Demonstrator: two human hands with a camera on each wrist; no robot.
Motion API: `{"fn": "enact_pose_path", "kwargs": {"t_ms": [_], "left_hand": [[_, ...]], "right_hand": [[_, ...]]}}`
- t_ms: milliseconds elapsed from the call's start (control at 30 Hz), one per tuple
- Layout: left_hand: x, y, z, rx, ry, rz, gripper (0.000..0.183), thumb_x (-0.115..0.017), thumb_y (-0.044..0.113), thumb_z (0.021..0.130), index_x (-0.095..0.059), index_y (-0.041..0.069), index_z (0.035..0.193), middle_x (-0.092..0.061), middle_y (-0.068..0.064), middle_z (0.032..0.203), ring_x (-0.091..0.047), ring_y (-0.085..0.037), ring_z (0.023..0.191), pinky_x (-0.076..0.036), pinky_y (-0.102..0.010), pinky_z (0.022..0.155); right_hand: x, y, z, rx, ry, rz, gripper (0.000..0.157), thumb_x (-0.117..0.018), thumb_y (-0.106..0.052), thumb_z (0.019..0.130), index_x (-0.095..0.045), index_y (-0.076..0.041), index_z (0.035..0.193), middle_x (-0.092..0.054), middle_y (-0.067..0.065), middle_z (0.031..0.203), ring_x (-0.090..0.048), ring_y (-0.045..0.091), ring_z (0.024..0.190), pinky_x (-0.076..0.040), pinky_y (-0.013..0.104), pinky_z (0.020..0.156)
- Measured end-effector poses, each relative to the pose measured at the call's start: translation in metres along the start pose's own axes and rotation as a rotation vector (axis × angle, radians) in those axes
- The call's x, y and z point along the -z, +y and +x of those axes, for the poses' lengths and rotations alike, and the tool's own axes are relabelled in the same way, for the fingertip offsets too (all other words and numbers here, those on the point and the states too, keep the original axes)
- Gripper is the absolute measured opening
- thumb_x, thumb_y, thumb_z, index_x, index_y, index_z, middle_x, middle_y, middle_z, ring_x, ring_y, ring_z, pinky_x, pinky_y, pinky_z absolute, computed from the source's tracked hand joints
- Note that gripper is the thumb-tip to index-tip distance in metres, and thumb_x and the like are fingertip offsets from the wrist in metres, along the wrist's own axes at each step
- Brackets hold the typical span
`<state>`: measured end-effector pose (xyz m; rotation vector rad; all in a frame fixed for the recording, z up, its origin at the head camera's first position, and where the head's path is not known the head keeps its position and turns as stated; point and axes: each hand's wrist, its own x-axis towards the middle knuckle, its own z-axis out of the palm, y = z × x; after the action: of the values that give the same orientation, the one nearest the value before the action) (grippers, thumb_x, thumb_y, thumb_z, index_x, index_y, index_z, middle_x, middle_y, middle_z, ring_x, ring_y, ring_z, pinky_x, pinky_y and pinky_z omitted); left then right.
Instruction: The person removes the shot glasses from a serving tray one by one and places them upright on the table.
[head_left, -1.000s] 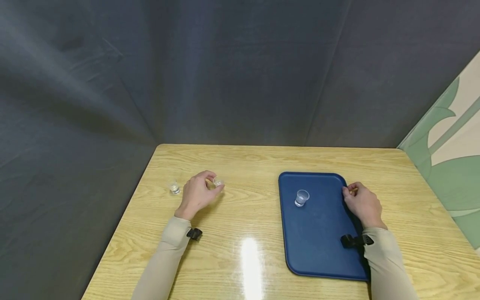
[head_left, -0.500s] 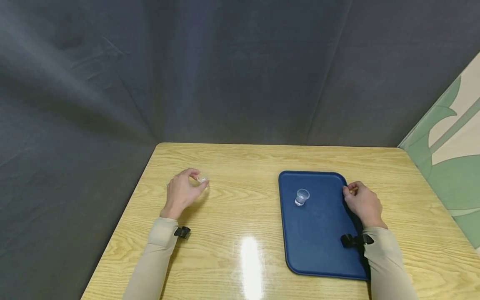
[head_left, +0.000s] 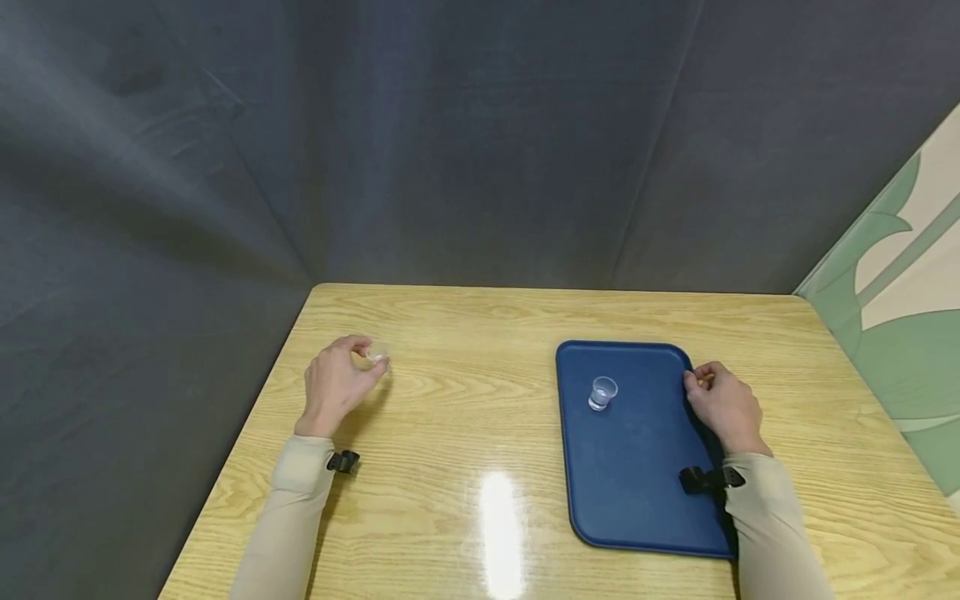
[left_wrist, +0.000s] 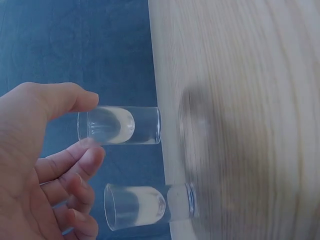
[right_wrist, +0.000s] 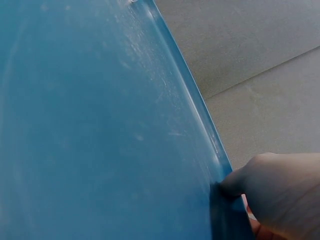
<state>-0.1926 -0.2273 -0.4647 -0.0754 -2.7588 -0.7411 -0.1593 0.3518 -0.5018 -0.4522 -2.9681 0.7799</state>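
Note:
My left hand (head_left: 333, 385) is at the left part of the wooden table, pinching a small clear shot glass (left_wrist: 120, 125) near its rim between thumb and fingers. Just beyond the glass's base, its shadow falls on the tabletop in the left wrist view. A second shot glass (left_wrist: 150, 206) stands upright beside it; in the head view the left hand hides that one. My right hand (head_left: 726, 408) grips the right edge of a blue tray (head_left: 637, 475), thumb on the rim (right_wrist: 230, 182) and fingers at its outer side. Another shot glass (head_left: 602, 393) stands on the tray's upper left part.
The light wooden table (head_left: 442, 467) ends at a dark grey curtain (head_left: 480, 167) along its back and left side. Green-and-cream leaf-patterned material (head_left: 900, 350) borders it at the right. Bare wood lies between the left hand and the tray.
My left hand has moved left with its shot glass, now covering the second glass in the head view. The right hand and the tray have stayed in place.

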Motion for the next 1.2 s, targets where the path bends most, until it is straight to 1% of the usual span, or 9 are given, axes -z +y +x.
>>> {"fn": "enact_pose_path", "kwargs": {"t_ms": [200, 333, 467, 600, 667, 800, 900, 1200], "left_hand": [[-0.001, -0.005, 0.0, -0.001, 0.014, 0.028, 0.047, -0.077, 0.04, 0.092, -0.077, 0.006, 0.123, -0.077, -0.011, 0.109, -0.044, -0.016, 0.051, -0.037, -0.032, 0.049], [-0.002, -0.007, 0.0, 0.013, -0.004, 0.032, 0.047, -0.076, 0.04, 0.092, -0.077, 0.006, 0.124, -0.077, -0.012, 0.109, -0.047, -0.016, 0.052, -0.039, -0.031, 0.05], [-0.003, -0.009, -0.001, 0.031, -0.008, 0.038, 0.046, -0.076, 0.04, 0.093, -0.077, 0.006, 0.125, -0.076, -0.012, 0.11, -0.053, -0.019, 0.058, -0.041, -0.032, 0.052], [-0.001, -0.012, -0.001, 0.048, -0.005, 0.045, 0.045, -0.076, 0.039, 0.093, -0.076, 0.007, 0.125, -0.076, -0.012, 0.112, -0.063, -0.024, 0.068, -0.047, -0.035, 0.057], [0.0, -0.013, -0.001, 0.053, -0.007, 0.044, 0.045, -0.076, 0.039, 0.094, -0.076, 0.007, 0.126, -0.076, -0.012, 0.114, -0.067, -0.027, 0.074, -0.05, -0.039, 0.06], [0.001, -0.015, -0.002, 0.056, -0.009, 0.037, 0.045, -0.075, 0.038, 0.095, -0.076, 0.006, 0.127, -0.075, -0.015, 0.118, -0.07, -0.033, 0.08, -0.055, -0.048, 0.065], [0.001, -0.016, -0.002, 0.051, -0.006, 0.04, 0.045, -0.076, 0.038, 0.095, -0.076, 0.005, 0.127, -0.075, -0.016, 0.119, -0.071, -0.036, 0.082, -0.057, -0.052, 0.067], [0.003, -0.014, -0.002, 0.048, -0.008, 0.049, 0.046, -0.076, 0.039, 0.095, -0.076, 0.006, 0.128, -0.075, -0.015, 0.118, -0.071, -0.035, 0.082, -0.056, -0.05, 0.066]], "right_hand": [[-0.002, 0.002, 0.001, 0.007, 0.008, 0.001, 0.038, -0.052, -0.034, 0.109, -0.061, 0.002, 0.117, -0.069, 0.024, 0.097, -0.064, 0.032, 0.076, -0.039, 0.034, 0.059], [-0.003, 0.003, 0.001, 0.003, 0.007, 0.0, 0.038, -0.052, -0.034, 0.109, -0.061, 0.002, 0.117, -0.069, 0.024, 0.098, -0.064, 0.033, 0.076, -0.039, 0.034, 0.059], [-0.003, 0.003, 0.001, 0.002, 0.007, 0.0, 0.038, -0.052, -0.034, 0.108, -0.061, 0.001, 0.117, -0.069, 0.024, 0.098, -0.065, 0.033, 0.076, -0.04, 0.034, 0.059], [-0.003, 0.003, 0.001, 0.003, 0.012, 0.003, 0.038, -0.052, -0.034, 0.108, -0.061, 0.002, 0.117, -0.069, 0.024, 0.098, -0.065, 0.033, 0.076, -0.04, 0.034, 0.059], [-0.003, 0.003, 0.001, 0.002, 0.011, 0.004, 0.039, -0.052, -0.035, 0.108, -0.061, 0.002, 0.118, -0.069, 0.024, 0.099, -0.065, 0.033, 0.077, -0.04, 0.034, 0.059], [-0.003, 0.003, 0.0, -0.002, 0.002, 0.011, 0.037, -0.052, -0.034, 0.109, -0.061, 0.001, 0.117, -0.069, 0.023, 0.097, -0.064, 0.031, 0.075, -0.039, 0.034, 0.058], [-0.003, 0.002, 0.0, -0.004, -0.002, 0.016, 0.036, -0.052, -0.034, 0.109, -0.061, 0.001, 0.116, -0.069, 0.022, 0.096, -0.064, 0.03, 0.074, -0.039, 0.034, 0.058], [-0.003, 0.003, 0.001, -0.003, 0.004, 0.017, 0.037, -0.052, -0.034, 0.109, -0.061, 0.001, 0.116, -0.069, 0.022, 0.096, -0.064, 0.03, 0.074, -0.039, 0.034, 0.058]]}}
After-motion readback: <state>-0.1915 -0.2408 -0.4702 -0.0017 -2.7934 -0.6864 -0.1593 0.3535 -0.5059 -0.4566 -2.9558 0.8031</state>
